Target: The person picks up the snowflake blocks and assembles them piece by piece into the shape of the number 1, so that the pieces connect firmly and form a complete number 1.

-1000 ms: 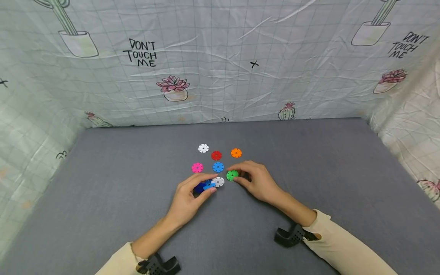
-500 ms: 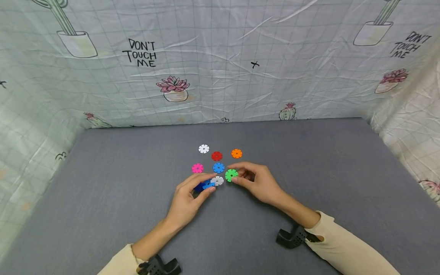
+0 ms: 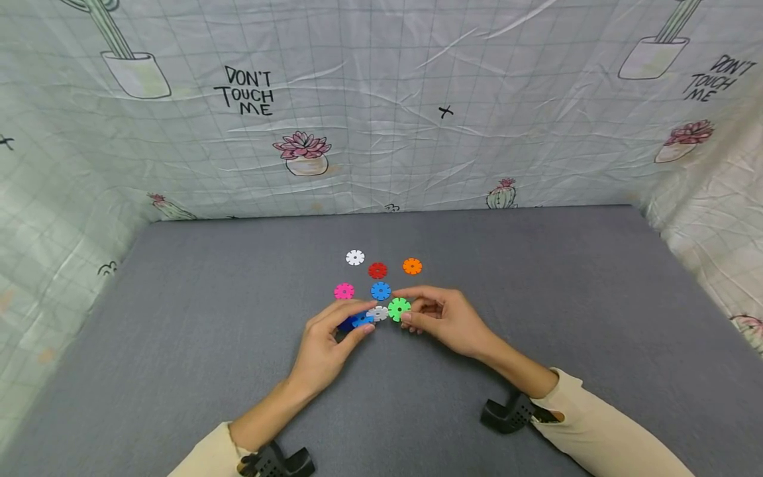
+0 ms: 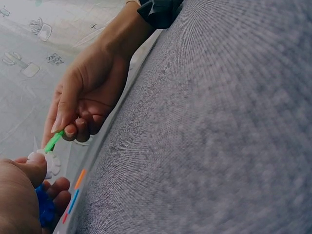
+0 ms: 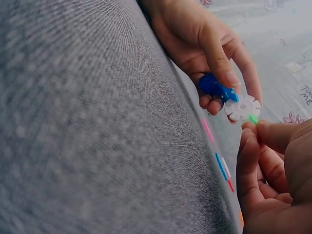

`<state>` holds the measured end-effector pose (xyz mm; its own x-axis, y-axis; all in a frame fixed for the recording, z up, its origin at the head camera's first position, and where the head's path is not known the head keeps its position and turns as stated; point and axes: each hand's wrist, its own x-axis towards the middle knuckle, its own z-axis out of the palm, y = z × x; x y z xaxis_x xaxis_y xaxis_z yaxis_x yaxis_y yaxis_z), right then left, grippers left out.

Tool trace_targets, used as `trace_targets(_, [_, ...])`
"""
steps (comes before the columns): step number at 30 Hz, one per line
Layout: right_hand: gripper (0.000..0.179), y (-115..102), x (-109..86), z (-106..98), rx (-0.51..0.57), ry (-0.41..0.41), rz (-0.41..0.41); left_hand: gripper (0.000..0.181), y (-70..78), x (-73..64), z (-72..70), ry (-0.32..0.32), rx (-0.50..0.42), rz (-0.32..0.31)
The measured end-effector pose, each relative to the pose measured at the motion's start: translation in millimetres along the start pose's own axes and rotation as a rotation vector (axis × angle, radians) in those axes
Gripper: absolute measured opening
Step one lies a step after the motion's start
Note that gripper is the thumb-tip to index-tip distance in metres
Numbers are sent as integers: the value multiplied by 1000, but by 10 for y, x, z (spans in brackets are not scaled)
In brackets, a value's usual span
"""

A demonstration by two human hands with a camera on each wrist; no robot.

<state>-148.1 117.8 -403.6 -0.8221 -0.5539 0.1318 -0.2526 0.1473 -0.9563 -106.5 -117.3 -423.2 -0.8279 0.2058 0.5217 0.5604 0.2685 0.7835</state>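
My left hand holds a joined piece of notched plastic discs: a dark blue disc, a lighter blue disc and a white disc at its right end. Thumb and index finger curl around this piece. My right hand pinches a green notched disc by its right edge between thumb and fingers. In the right wrist view the green disc is right at the white disc's rim, edge-on to it. Both hands are raised over the table in the wrist views.
Loose notched discs lie flat on the grey table just beyond my hands: white, red, orange, pink and blue. A printed curtain stands along the table's back edge.
My right hand has brought the green disc slightly left and down, up to the white disc. The green disc is turned more toward the head camera. My left hand has barely moved.
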Motion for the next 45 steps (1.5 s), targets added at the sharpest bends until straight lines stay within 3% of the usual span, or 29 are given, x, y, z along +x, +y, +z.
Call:
trace_targets(9, [36, 0, -10, -6, 109, -28, 17, 33, 21, 1, 0, -2, -13, -5])
trace_targets(22, [29, 28, -6, -19, 199, -62, 35, 33, -19, 6, 5, -5, -86, 60])
trace_targets(45, [30, 38, -15, -18, 179, -88, 2, 34, -20, 14, -13, -25, -82, 95])
